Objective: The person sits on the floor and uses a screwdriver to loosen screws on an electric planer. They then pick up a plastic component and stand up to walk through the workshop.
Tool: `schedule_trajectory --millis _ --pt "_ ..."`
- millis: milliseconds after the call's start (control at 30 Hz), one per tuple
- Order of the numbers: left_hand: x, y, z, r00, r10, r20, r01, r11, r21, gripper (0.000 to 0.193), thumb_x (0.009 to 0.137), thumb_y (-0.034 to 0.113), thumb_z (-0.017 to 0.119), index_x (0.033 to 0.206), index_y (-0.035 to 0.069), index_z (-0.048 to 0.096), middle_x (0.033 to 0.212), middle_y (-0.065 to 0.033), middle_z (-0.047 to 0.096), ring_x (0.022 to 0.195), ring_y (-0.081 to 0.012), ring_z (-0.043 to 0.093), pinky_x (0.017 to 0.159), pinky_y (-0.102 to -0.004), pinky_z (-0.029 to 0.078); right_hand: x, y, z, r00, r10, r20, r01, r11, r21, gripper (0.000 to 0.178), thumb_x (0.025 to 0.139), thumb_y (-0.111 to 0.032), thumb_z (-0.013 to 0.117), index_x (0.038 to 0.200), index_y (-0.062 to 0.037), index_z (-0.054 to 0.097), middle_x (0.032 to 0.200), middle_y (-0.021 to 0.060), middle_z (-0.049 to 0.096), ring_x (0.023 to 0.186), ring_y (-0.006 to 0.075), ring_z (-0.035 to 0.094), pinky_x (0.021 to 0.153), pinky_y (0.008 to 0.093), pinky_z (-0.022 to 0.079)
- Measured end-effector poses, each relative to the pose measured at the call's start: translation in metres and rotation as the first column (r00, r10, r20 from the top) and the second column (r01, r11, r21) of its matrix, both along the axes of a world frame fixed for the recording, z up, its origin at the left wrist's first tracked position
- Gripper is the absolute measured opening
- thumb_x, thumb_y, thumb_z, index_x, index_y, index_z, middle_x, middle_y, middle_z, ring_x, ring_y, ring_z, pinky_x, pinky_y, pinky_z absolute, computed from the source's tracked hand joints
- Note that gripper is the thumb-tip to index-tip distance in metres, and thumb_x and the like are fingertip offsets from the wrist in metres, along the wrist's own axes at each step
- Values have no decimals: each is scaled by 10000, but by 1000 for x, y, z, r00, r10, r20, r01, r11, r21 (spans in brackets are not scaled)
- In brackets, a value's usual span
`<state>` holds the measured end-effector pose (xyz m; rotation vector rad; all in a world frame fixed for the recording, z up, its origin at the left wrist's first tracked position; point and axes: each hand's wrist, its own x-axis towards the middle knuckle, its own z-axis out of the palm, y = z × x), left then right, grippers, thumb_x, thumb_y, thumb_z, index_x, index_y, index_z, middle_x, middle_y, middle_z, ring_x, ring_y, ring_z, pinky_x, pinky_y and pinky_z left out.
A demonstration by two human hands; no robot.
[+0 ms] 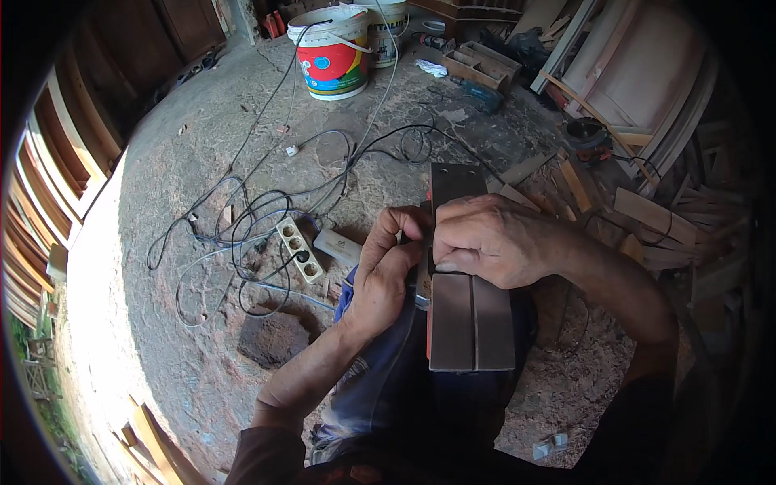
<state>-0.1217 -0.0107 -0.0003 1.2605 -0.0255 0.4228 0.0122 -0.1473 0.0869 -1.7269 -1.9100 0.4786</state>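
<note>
An electric planer (473,323) lies upside down across my lap, its flat metal sole facing up with a groove running along it. My right hand (489,238) is curled over the middle of the sole, thumb and fingertips pressed together at the gap between the two sole plates. Beyond it shows the other sole plate (454,179), with small holes at its far end. At the planer's left side, my left hand (384,279) has thumb and forefinger bent together against the body. What either set of fingertips pinches is hidden.
A white power strip (300,249) with a black plug and tangled cables (347,166) lies on the rough floor. Nearby sits a stone block (275,338). Paint buckets (331,61), a wooden box (482,66) and power tools stand farther off. Wood offcuts (655,214) pile up at right.
</note>
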Motion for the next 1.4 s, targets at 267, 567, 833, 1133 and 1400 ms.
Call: schedule_trajectory --millis 267,567,833,1133,1400 --pt "-1 -1 0 999 8 -32 -11 993 -114 203 849 -33 381 1009 38 484 1140 -83 538 1029 -145 502 952 -274 389 21 -4 -4 999 -35 -34 41 982 183 197 924 -166 613 857 19 610 763 97 583 706 203 591 649 338 465" --pt "5 -13 4 998 56 -32 -58 995 -76 204 813 -21 369 979 18 481 1157 -125 537 1057 -163 506 970 -312 401 178 -149 -292 -215 -692 -689 879 170 -445 191 958 -164 524 830 -38 590 650 37 566 555 143 568 490 291 473" --pt "5 -13 2 999 38 -37 -43 987 -157 184 817 -25 384 969 37 467 1176 -125 524 1075 -172 493 999 -315 381 193 -156 -410 -417 -702 -577 739 108 -665 193 948 -228 507 875 -55 552 647 104 583 501 230 596 418 347 467" --pt "7 -8 -5 998 41 -39 -45 993 -107 218 849 -44 390 1025 47 481 1200 -105 530 1075 -143 485 993 -278 366 194 -177 -369 -411 -831 -374 859 -217 -463 321 989 -275 509 1227 -59 503 860 101 640 513 157 549 426 284 414" --pt "7 -8 -8 998 60 -30 -62 997 -48 188 872 -48 395 1013 35 488 1179 -96 535 1086 -141 487 999 -275 361 110 -87 -58 181 -267 -946 983 16 184 408 1051 -280 446 1412 -91 447 898 47 634 496 30 364 410 204 298"
